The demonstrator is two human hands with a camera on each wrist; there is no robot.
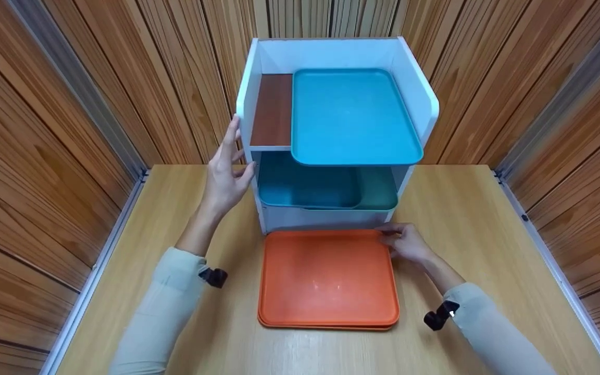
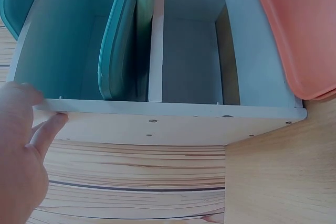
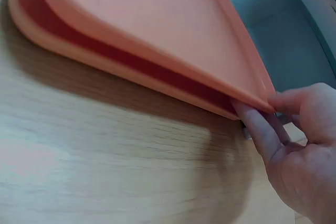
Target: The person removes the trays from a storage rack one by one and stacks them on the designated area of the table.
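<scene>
Head view: pale wooden table (image 1: pixel 487 250), brown slatted wall panels (image 1: pixel 45 130) around.

No text, label, brand, number or sign can be read in any view. The orange trays (image 1: pixel 328 278), the blue tray (image 1: pixel 352 117) above them on the white shelf unit (image 1: pixel 420 94) and the teal trays (image 1: pixel 308 187) one level below the blue tray all show plain, unmarked surfaces (no moulded lettering shows on their rims either). The tabletop (image 1: pixel 487 219) beside the shelf unit carries only wood grain.
</scene>
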